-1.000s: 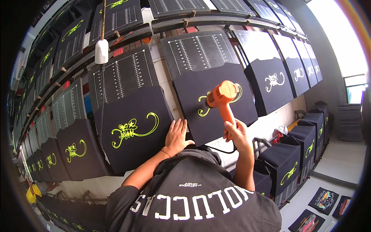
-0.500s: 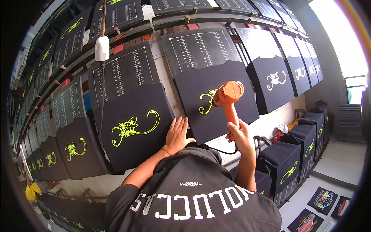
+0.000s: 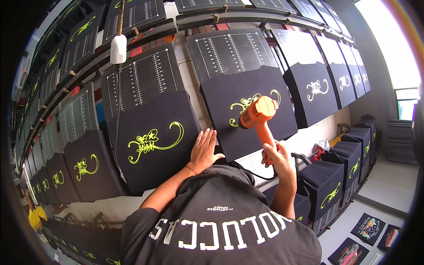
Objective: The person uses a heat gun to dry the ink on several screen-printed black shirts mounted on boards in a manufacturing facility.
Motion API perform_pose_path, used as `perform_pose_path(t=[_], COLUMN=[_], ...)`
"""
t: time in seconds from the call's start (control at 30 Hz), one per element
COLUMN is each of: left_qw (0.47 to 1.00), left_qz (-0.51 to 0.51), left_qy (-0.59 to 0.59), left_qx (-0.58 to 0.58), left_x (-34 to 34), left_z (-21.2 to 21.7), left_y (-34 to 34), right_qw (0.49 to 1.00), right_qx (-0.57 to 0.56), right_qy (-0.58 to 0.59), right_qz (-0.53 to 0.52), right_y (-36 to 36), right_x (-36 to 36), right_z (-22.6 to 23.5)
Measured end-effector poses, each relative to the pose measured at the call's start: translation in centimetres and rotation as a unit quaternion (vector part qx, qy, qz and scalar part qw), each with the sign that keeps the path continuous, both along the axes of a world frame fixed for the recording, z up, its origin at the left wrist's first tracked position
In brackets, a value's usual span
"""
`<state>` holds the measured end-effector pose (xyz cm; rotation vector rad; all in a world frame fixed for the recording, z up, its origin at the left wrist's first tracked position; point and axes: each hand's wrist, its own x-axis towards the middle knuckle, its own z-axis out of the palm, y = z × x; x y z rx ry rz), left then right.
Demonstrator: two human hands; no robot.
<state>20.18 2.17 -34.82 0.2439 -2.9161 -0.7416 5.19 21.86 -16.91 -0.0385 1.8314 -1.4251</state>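
Observation:
My right hand (image 3: 274, 155) grips the handle of an orange heat gun (image 3: 257, 115). Its nozzle points at the yellow-green scorpion print (image 3: 240, 105) on a black shirt (image 3: 269, 88) stretched over a printing board. My left hand (image 3: 204, 149) lies flat, fingers together, on the right edge of the neighbouring black shirt (image 3: 150, 163). That shirt carries its own yellow-green scorpion print (image 3: 152, 139). The two hands are about a board's gap apart.
A long curved row of boards with black printed shirts runs left (image 3: 84, 165) and right (image 3: 311, 90). Upper boards with white ruler markings (image 3: 229, 51) sit above. A white bottle (image 3: 118, 48) hangs overhead. Lower boards (image 3: 327, 185) and printed shirts on the floor (image 3: 366, 225) are at right.
The heat gun has shifted slightly, first to the right and then lower, over the same print. My left hand has stayed flat on the neighbouring shirt's edge.

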Motion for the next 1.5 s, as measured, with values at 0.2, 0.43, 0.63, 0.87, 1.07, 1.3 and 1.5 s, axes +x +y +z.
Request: perform_pose_path(t=[0.2,0.43,0.63,0.87,1.07,1.3,1.5], left_qw=[1.000,0.999,0.996,0.995,0.996,0.995,0.996], left_qz=[0.006,0.017,0.036,0.045,0.048,0.054,0.052], left_qy=[-0.001,0.028,0.071,0.078,0.063,0.061,0.056], left_qx=[-0.003,0.021,0.044,0.048,0.046,0.050,0.046], left_x=[0.0,0.1,0.0,0.2,0.1,0.1,0.1], left_z=[0.2,0.2,0.3,0.5,0.4,0.2,0.0], left_y=[0.0,-0.2,-0.3,-0.5,-0.5,-0.4,-0.4], right_qw=[1.000,1.000,0.999,0.998,0.999,0.998,0.998], right_qx=[0.013,-0.002,0.004,-0.003,-0.016,-0.011,-0.001], right_qy=[0.004,0.001,0.004,0.017,0.014,0.030,0.021], right_qz=[0.008,0.027,0.037,0.058,0.046,0.049,0.055], right_y=[0.2,0.2,-0.5,-1.7,-1.7,-2.5,-2.7], right_x=[0.9,1.5,1.6,1.5,0.9,0.9,0.9], right_z=[0.1,-0.1,0.0,0.1,-1.0,-0.6,0.1])
